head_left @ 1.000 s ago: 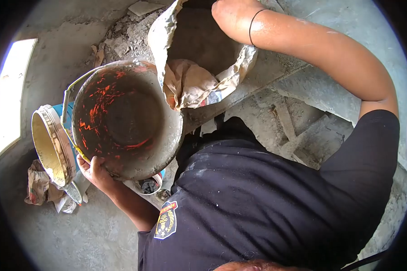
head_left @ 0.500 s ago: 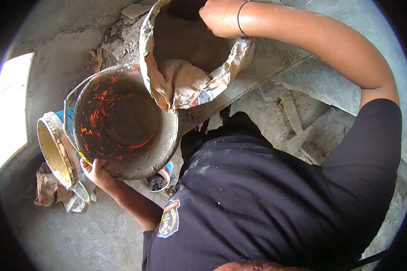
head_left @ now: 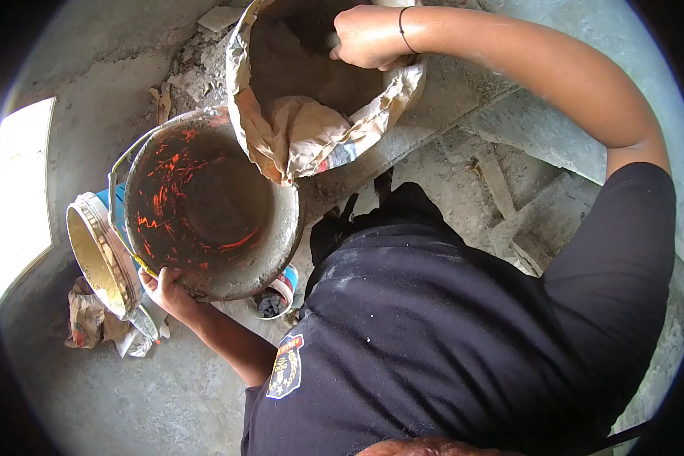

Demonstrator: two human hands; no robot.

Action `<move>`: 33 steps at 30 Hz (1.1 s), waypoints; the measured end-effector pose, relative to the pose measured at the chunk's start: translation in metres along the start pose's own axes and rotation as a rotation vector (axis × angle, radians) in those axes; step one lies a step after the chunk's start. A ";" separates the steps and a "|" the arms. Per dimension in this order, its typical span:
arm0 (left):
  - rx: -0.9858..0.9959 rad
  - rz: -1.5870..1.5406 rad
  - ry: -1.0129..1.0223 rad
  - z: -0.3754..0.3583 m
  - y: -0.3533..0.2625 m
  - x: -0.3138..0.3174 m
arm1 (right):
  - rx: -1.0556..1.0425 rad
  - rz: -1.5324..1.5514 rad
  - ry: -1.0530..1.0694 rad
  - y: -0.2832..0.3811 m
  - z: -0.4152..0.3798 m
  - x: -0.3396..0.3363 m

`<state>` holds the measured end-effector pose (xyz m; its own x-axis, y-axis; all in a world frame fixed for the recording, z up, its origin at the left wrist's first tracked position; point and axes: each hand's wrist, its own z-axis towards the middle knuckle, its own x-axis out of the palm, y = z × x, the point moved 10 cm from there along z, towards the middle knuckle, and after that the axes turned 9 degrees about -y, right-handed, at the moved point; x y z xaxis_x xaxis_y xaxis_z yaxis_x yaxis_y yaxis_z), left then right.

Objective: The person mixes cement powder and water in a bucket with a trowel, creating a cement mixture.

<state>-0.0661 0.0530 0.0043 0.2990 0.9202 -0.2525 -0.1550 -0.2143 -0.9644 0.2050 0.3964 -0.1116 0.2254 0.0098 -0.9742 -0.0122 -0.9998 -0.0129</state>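
With my left hand (head_left: 169,292) I grip the rim of a wide, dark bucket (head_left: 281,228), tilted so its inside faces me. Orange-red scrape marks streak its grey-coated inner wall, and its wire handle hangs to the left. Against the bucket's upper right edge stands an open paper sack (head_left: 311,140) with its rim folded down, holding grey-brown powder (head_left: 292,68). My right hand (head_left: 368,36) is closed inside the sack's mouth, just above the powder. A small pale end shows at its fingers; what it belongs to is hidden.
A pale plastic bucket (head_left: 121,262) with a cream-crusted inside lies tipped at the left, near crumpled paper (head_left: 87,315). Below the dark bucket is a small pail (head_left: 285,285) with dark lumps. Rubble (head_left: 194,72) lies along the wall, and broken slabs (head_left: 501,182) lie to the right.
My right hand has shifted slightly down within the sack, and a pale end now shows at its fingers. My left hand keeps its hold on the bucket, which has barely moved.
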 end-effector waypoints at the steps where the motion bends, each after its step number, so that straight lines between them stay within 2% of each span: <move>1: 0.003 0.000 0.016 0.002 0.002 -0.001 | -0.048 -0.105 0.021 0.004 0.012 0.011; 3: 0.007 0.000 0.034 0.002 0.001 0.001 | -0.094 -0.209 0.042 0.013 0.010 0.013; 5: 0.036 0.000 0.035 0.000 -0.004 0.004 | 0.414 0.307 -0.031 -0.003 -0.021 -0.020; 8: 0.005 -0.032 0.044 -0.002 -0.006 0.008 | 0.410 0.344 -0.084 -0.002 -0.024 -0.023; 9: 0.008 -0.032 0.046 -0.002 -0.007 0.009 | 0.368 0.319 0.017 0.000 -0.026 -0.024; 10: -0.001 -0.051 0.047 -0.003 -0.006 0.009 | 0.369 0.320 0.016 -0.012 -0.025 -0.012; 12: -0.010 -0.065 0.048 -0.001 -0.004 0.007 | -0.150 0.038 -0.392 0.007 -0.018 -0.039; 13: -0.021 -0.053 0.041 0.001 -0.001 0.005 | -0.097 -0.040 -0.252 -0.002 -0.010 -0.027; 14: -0.034 -0.039 0.034 0.003 0.002 0.002 | -0.196 -0.087 -0.276 0.002 -0.013 -0.032; 16: -0.013 -0.009 0.043 0.006 0.004 -0.001 | -0.028 -0.003 -0.223 0.002 -0.002 -0.033; 18: 0.013 0.016 0.052 0.007 0.002 -0.001 | 0.072 0.025 -0.045 0.010 -0.003 -0.032; 19: 0.009 0.007 0.049 0.006 0.001 -0.001 | 0.349 0.305 -0.037 -0.007 -0.009 -0.031; 20: 0.003 -0.001 0.045 0.005 0.001 -0.001 | 0.345 0.306 -0.036 0.000 -0.010 -0.034; 22: -0.003 -0.004 0.034 0.002 -0.001 0.003 | 0.498 0.427 0.061 0.006 -0.021 -0.030; 23: -0.008 -0.007 0.027 0.001 -0.001 0.003 | 0.433 0.428 -0.043 0.016 -0.027 -0.048; 29: -0.002 0.001 0.019 -0.001 0.002 -0.002 | 0.437 0.214 -0.094 0.004 -0.021 -0.047; 33: 0.000 -0.037 -0.018 -0.002 0.004 -0.005 | 0.359 0.276 -0.190 0.011 -0.020 -0.041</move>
<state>-0.0660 0.0465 0.0016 0.2879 0.9330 -0.2157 -0.1446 -0.1803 -0.9729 0.2150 0.3850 -0.0672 -0.0146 -0.2187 -0.9757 -0.3894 -0.8975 0.2070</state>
